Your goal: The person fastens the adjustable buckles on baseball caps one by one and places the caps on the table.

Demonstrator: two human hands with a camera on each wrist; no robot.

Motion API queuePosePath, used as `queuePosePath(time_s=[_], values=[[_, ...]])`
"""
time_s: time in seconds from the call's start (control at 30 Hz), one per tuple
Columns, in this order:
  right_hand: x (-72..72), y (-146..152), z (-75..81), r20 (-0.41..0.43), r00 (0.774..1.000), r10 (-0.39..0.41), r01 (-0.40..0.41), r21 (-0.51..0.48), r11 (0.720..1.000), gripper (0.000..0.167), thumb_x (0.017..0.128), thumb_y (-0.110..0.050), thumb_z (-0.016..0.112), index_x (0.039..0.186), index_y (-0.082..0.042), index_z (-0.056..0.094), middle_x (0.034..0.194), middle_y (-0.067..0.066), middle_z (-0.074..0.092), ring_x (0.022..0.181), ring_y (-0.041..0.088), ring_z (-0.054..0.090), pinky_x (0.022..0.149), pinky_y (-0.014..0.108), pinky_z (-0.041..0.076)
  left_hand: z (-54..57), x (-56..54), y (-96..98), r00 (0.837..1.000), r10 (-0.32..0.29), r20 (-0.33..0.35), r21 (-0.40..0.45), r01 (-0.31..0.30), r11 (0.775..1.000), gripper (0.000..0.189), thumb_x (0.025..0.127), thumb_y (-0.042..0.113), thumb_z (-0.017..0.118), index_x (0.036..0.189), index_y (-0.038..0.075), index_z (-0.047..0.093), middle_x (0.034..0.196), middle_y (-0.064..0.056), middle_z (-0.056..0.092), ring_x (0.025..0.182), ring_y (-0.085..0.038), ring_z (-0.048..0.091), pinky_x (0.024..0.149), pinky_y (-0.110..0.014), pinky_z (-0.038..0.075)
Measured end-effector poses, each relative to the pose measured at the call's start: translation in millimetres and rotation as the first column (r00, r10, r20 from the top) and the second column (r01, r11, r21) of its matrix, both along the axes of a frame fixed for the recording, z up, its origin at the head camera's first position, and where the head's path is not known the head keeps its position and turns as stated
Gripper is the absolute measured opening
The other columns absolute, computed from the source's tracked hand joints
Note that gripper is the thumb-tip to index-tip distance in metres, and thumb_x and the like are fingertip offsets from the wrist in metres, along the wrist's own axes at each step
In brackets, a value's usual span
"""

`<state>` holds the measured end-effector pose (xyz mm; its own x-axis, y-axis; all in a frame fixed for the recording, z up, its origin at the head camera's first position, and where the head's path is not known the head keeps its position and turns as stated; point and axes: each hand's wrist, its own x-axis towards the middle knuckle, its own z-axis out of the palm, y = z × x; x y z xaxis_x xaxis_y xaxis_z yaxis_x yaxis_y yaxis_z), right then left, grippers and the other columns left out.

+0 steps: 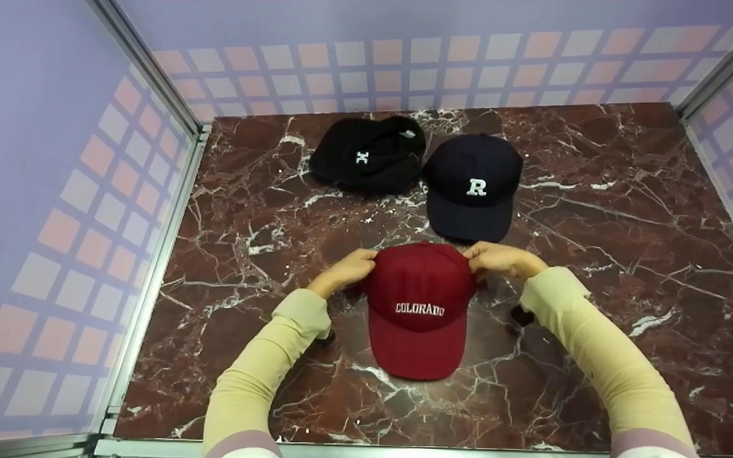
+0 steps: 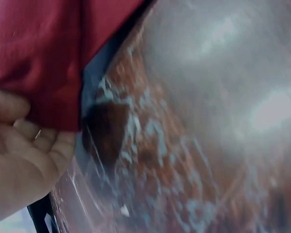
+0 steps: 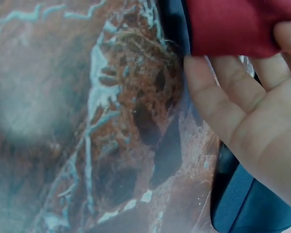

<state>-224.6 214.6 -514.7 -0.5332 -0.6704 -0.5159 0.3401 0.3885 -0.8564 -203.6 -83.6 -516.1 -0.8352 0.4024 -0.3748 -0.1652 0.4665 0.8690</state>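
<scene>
Nearest me, on the marbled brown tabletop (image 1: 175, 356), yellow sleeves (image 1: 602, 350) come in from the frame's lower left and lower right. Between them, just below the centre, lies the red cap (image 1: 420, 280), COLORADO across its front, brim toward the bottom edge. The left hand (image 1: 349, 267) pinches its left edge, thumb over and fingers under; the right hand (image 1: 501, 259) pinches the right edge likewise. Just beyond, right of upper centre, sits a navy cap (image 1: 473, 162) marked R; beside it, further left, a crumpled black cap (image 1: 338, 156).
</scene>
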Motion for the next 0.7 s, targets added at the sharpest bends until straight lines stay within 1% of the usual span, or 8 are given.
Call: queuePosePath(time_s=[0.07, 0.17, 0.27, 0.37, 0.43, 0.5, 0.57, 0.7], values=[[-0.8, 0.2, 2.5, 0.000, 0.999, -0.039, 0.039, 0.006, 0.999, 0.035, 0.076, 0.005, 0.038, 0.073, -0.018, 0.064, 0.064, -0.008, 0.059, 0.064, 0.008, 0.056, 0.065, 0.028, 0.046, 0.7, -0.2, 6.0, 0.998, 0.067, -0.022, 0.015, -0.067, 0.998, 0.024, 0.078, -0.007, 0.033, 0.079, -0.003, 0.056, 0.061, 0.003, 0.046, 0.053, -0.007, 0.043, 0.052, -0.019, 0.037], [-2.6, 1.6, 6.5, -0.003, 0.996, -0.091, 0.091, 0.018, 0.996, 0.034, 0.076, 0.004, 0.038, 0.071, -0.018, 0.063, 0.060, -0.008, 0.057, 0.060, 0.010, 0.056, 0.062, 0.030, 0.046, 1.1, -1.4, 14.1, 0.987, 0.151, -0.060, 0.024, -0.149, 0.988, 0.026, 0.078, -0.006, 0.033, 0.082, -0.005, 0.059, 0.062, 0.003, 0.047, 0.054, -0.007, 0.044, 0.052, -0.018, 0.037], [-4.5, 5.2, 10.2, -0.015, 0.990, -0.141, 0.141, 0.018, 0.990, 0.032, 0.076, 0.005, 0.038, 0.070, -0.016, 0.062, 0.061, -0.006, 0.057, 0.060, 0.010, 0.055, 0.061, 0.031, 0.046, 1.4, -4.7, 21.3, 0.977, 0.196, -0.083, 0.032, -0.194, 0.981, 0.027, 0.079, -0.006, 0.033, 0.083, -0.005, 0.060, 0.063, 0.002, 0.048, 0.056, -0.008, 0.044, 0.053, -0.018, 0.037], [-6.1, 8.9, 12.6, -0.059, 0.979, -0.193, 0.193, -0.012, 0.981, 0.034, 0.075, 0.007, 0.037, 0.068, -0.015, 0.062, 0.062, -0.007, 0.056, 0.060, 0.008, 0.053, 0.060, 0.027, 0.045, 0.5, -8.9, 28.3, 0.966, 0.235, -0.107, 0.046, -0.231, 0.972, 0.024, 0.079, -0.005, 0.034, 0.074, 0.000, 0.057, 0.062, 0.002, 0.046, 0.057, -0.008, 0.043, 0.053, -0.018, 0.036], [-7.6, 11.5, 12.1, -0.097, 0.968, -0.232, 0.229, -0.044, 0.972, 0.036, 0.073, 0.009, 0.035, 0.067, -0.015, 0.062, 0.062, -0.008, 0.056, 0.060, 0.006, 0.052, 0.060, 0.023, 0.044, -0.4, -11.9, 33.0, 0.957, 0.262, -0.122, 0.057, -0.257, 0.965, 0.022, 0.079, -0.005, 0.035, 0.068, 0.004, 0.051, 0.061, 0.002, 0.044, 0.057, -0.009, 0.042, 0.053, -0.018, 0.035], [-8.6, 13.7, 11.2, -0.138, 0.953, -0.270, 0.262, -0.073, 0.962, 0.037, 0.072, 0.009, 0.034, 0.067, -0.015, 0.061, 0.062, -0.009, 0.055, 0.059, 0.005, 0.050, 0.059, 0.021, 0.043, -2.4, -14.6, 37.6, 0.944, 0.293, -0.154, 0.054, -0.288, 0.956, 0.022, 0.080, -0.003, 0.036, 0.065, 0.008, 0.048, 0.062, 0.001, 0.043, 0.059, -0.010, 0.041, 0.054, -0.018, 0.034], [-10.5, 17.2, 8.3, -0.175, 0.935, -0.309, 0.296, -0.096, 0.950, 0.036, 0.071, 0.007, 0.034, 0.069, -0.015, 0.062, 0.063, -0.010, 0.056, 0.059, 0.003, 0.050, 0.058, 0.020, 0.043, -3.9, -17.9, 41.9, 0.931, 0.314, -0.186, 0.049, -0.311, 0.949, 0.022, 0.080, -0.003, 0.036, 0.066, 0.008, 0.048, 0.064, 0.000, 0.044, 0.061, -0.011, 0.041, 0.055, -0.019, 0.033], [-18.5, 28.3, -5.5, -0.164, 0.906, -0.391, 0.369, -0.151, 0.917, 0.030, 0.074, 0.002, 0.040, 0.075, -0.015, 0.065, 0.065, -0.010, 0.058, 0.059, 0.003, 0.052, 0.057, 0.020, 0.044, -4.2, -24.3, 48.9, 0.908, 0.347, -0.237, 0.015, -0.353, 0.935, 0.020, 0.081, -0.001, 0.036, 0.066, 0.009, 0.046, 0.066, -0.002, 0.043, 0.063, -0.013, 0.040, 0.056, -0.020, 0.031]])
